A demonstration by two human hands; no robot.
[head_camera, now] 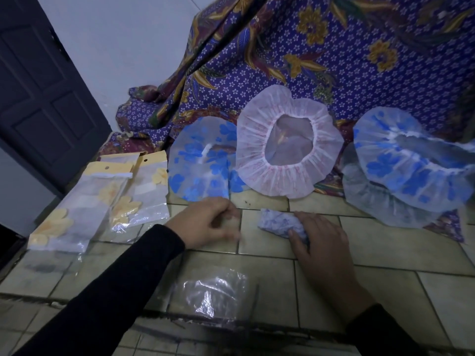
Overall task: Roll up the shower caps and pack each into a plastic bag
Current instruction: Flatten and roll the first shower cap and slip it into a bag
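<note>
My right hand (318, 242) rests on the tiles (385, 242), thumb and fingers curled round the rolled shower cap (279, 223). My left hand (210, 222), apart, is curled and blurred, grip unclear. Bare tile lies between them, a plastic bag (216, 294) nearer me.

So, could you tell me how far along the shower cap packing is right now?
Done, it seems: filled packets with yellow flowers lie at the left. In hand: the right hand holds a rolled cap on the tiles, with a clear bag lying nearer the person. Left: several open caps by the patterned cloth are not yet rolled.
</note>
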